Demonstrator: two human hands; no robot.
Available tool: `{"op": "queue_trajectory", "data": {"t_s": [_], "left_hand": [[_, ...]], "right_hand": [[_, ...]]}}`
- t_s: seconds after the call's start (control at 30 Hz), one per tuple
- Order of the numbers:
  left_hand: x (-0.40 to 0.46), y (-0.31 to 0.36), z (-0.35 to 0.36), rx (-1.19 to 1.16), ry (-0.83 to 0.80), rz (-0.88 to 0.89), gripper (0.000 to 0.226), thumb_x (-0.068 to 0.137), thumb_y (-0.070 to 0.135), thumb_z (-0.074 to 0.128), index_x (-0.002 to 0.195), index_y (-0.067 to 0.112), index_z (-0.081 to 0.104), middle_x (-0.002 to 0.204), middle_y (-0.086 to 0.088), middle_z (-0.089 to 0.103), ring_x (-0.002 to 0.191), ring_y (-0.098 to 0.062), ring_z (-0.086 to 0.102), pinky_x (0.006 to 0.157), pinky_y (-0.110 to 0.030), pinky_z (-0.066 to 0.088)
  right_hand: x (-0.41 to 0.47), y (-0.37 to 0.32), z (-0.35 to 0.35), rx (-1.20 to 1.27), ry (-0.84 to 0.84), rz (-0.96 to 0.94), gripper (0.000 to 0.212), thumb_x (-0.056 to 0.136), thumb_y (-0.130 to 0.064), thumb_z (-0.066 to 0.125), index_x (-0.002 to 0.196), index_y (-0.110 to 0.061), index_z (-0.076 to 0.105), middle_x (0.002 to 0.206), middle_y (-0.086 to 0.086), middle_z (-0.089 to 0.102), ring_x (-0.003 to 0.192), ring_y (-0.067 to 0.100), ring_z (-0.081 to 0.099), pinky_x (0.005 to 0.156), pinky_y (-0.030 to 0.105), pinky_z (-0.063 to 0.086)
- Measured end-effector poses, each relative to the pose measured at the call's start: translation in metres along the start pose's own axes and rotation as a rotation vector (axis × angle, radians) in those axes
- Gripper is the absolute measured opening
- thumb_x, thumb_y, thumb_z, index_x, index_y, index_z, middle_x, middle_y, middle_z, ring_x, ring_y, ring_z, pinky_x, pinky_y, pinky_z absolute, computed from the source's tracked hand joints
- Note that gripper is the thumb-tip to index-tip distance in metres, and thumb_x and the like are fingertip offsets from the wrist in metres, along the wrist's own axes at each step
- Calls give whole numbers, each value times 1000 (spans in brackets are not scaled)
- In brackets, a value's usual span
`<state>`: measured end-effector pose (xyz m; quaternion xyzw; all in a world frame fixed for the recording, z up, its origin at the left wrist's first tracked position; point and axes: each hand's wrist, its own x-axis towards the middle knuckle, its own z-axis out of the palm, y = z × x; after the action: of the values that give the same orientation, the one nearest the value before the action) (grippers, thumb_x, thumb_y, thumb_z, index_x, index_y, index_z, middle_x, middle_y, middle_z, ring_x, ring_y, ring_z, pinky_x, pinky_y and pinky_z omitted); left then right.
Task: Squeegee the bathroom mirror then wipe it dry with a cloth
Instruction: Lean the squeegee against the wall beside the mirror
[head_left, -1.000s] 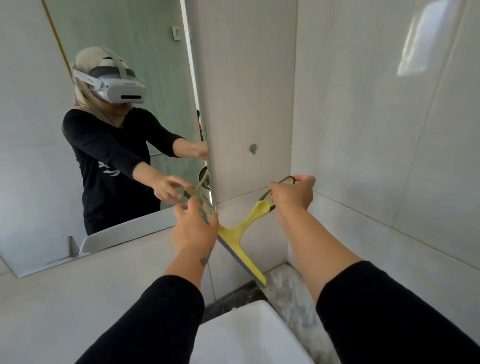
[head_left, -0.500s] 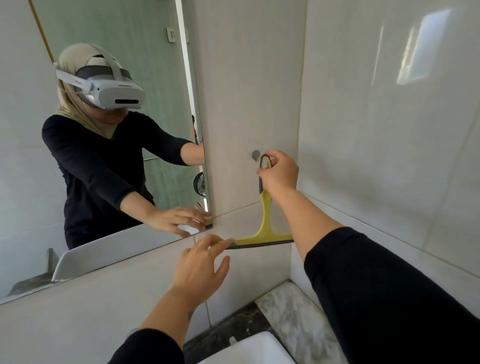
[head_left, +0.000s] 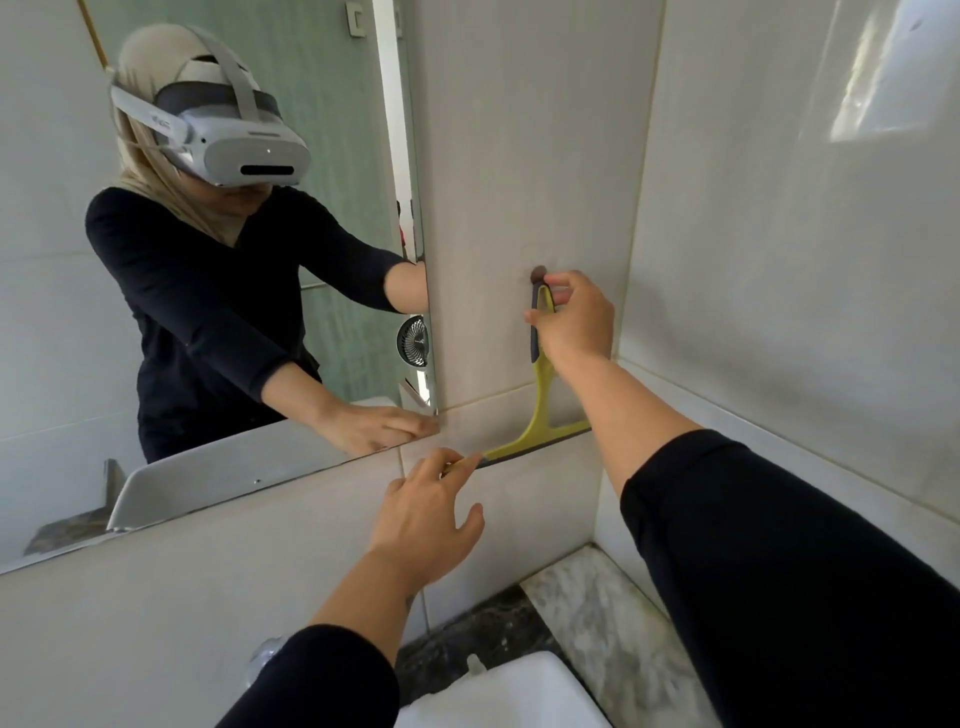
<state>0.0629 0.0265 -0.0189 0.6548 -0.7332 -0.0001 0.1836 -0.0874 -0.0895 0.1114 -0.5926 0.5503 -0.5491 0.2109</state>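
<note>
A yellow squeegee (head_left: 540, 400) with a grey blade hangs upright against the tiled wall, blade down, to the right of the mirror (head_left: 218, 249). My right hand (head_left: 571, 322) pinches the loop at the top of its handle, right beside a small dark wall hook (head_left: 539, 272). My left hand (head_left: 426, 514) is spread, its fingertips touching the blade's left end near the mirror's lower right corner. No cloth is in view.
A white basin (head_left: 498, 696) sits at the bottom, with a marble ledge (head_left: 608, 618) to its right in the corner. Glossy white tiles (head_left: 810, 260) form the right wall. The mirror reflects a person wearing a headset.
My right hand has lifted the squeegee from a tilted pose to upright, bringing its handle loop up to the wall hook. My left hand let go of the blade and now only touches its end.
</note>
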Motion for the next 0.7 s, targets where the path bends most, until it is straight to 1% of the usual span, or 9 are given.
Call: {"op": "queue_trajectory", "data": {"t_s": [0.07, 0.13, 0.2, 0.3, 0.43, 0.5, 0.57, 0.63, 0.7], "left_hand": [[2, 2, -4, -9, -16, -17, 57, 90, 44, 44, 145, 32, 32, 138, 8, 38, 124, -14, 41, 102, -34, 37], [4, 3, -13, -37, -28, -49, 54, 90, 42, 47, 142, 31, 37, 140, 8, 38, 127, -14, 40, 101, -36, 40], [2, 5, -26, -76, -40, -77, 50, 91, 39, 49, 139, 29, 42, 142, 7, 39, 129, -16, 39, 100, -38, 41], [-8, 6, -50, -99, -51, -93, 43, 92, 34, 50, 134, 29, 49, 143, 5, 42, 129, -17, 43, 100, -34, 40], [-32, -4, -94, -158, 22, -162, 36, 92, 27, 53, 128, 28, 56, 142, -1, 44, 126, -20, 46, 101, -33, 38], [-49, -17, -119, -163, 80, -201, 34, 91, 25, 54, 125, 27, 57, 140, -2, 45, 123, -21, 48, 101, -35, 40], [-71, -32, -145, -143, 129, -250, 34, 92, 24, 54, 126, 25, 57, 142, -2, 43, 128, -20, 44, 103, -34, 37], [-97, -49, -171, -116, 182, -302, 35, 92, 24, 54, 126, 26, 57, 144, -4, 42, 132, -21, 40, 106, -34, 34], [-124, -66, -195, -96, 230, -356, 35, 92, 23, 54, 127, 25, 57, 141, -4, 44, 129, -21, 43, 104, -32, 34]], "right_hand": [[0, -3, -3, -114, -78, -14, 50, 79, -15, 74, 125, -19, 55, 120, 6, 62, 108, 26, 60, 80, 26, 44], [-6, -8, -7, -276, -194, -23, 70, 79, -22, 75, 140, -22, 40, 130, 11, 51, 118, 31, 52, 92, 33, 43], [-16, -16, -12, -402, -284, -46, 81, 80, -26, 74, 146, -25, 28, 136, 13, 40, 124, 35, 43, 99, 39, 40], [-37, -31, -17, -527, -389, -148, 70, 82, -31, 71, 142, -24, 37, 141, 12, 37, 127, 35, 39, 102, 40, 38], [-67, -61, -17, -534, -559, -241, 56, 83, -41, 67, 134, -27, 50, 142, 11, 42, 132, 30, 39, 108, 40, 36], [-83, -80, -13, -520, -613, -298, 55, 83, -44, 66, 133, -26, 52, 142, 11, 45, 131, 31, 40, 108, 41, 37], [-102, -104, -5, -486, -667, -350, 55, 84, -44, 65, 134, -25, 52, 146, 8, 44, 132, 29, 41, 107, 42, 38], [-123, -129, 7, -451, -716, -404, 54, 86, -43, 63, 135, -25, 50, 148, 6, 41, 131, 27, 43, 106, 40, 39], [-146, -154, 22, -414, -759, -457, 52, 88, -40, 61, 136, -24, 50, 148, 7, 40, 131, 26, 43, 104, 37, 37]]}}
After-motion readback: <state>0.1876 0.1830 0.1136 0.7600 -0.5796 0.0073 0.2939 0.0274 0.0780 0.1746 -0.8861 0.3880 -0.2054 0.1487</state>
